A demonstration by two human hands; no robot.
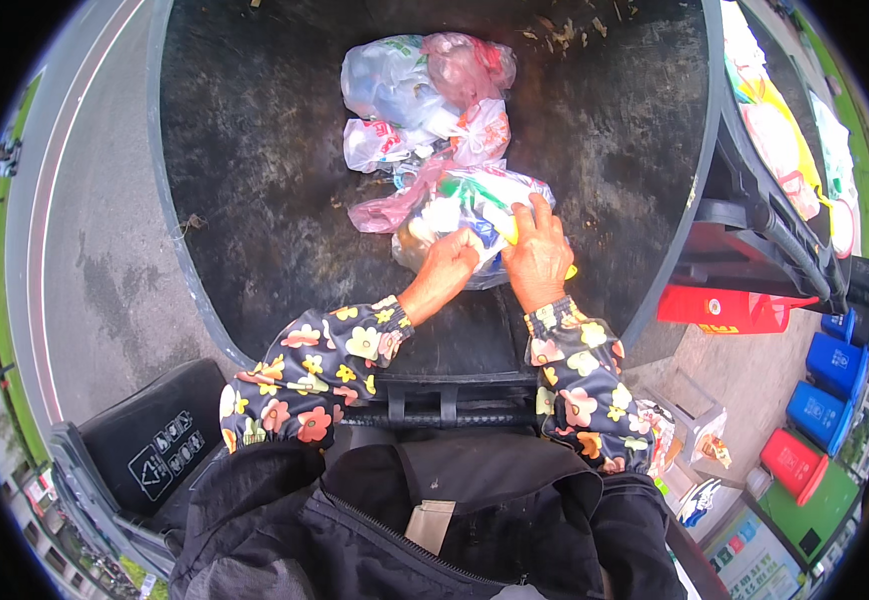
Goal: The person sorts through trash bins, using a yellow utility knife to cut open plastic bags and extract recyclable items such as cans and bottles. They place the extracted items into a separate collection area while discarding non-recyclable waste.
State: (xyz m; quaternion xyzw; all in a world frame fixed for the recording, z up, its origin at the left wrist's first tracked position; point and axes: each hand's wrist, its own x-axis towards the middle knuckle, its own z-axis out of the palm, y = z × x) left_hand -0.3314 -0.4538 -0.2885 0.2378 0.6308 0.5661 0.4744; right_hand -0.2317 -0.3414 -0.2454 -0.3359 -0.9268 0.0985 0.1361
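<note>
Before me lies the black lid of a waste bin [269, 225], its surface stained. My left hand [446, 266], fingers curled, grips the near part of a clear plastic bag of mixed refuse [434, 217]. On the bag's right side rests my right hand [538, 251], its fingers bent over the plastic beside a yellow item [508, 231]; whether it grips is hard to tell. Behind the bag stand a white plastic bag [386, 79], a pink plastic bag [468, 67] and a small knotted bag with orange print [483, 133]. Both forearms wear floral sleeves.
At right, another dark bin [749, 217] holds bags up to its rim, with a red container [727, 309] below it. Blue bins [817, 409] and a red bin [794, 461] stand farther right. A black bin lid with symbols [149, 442] is at lower left, beside the road.
</note>
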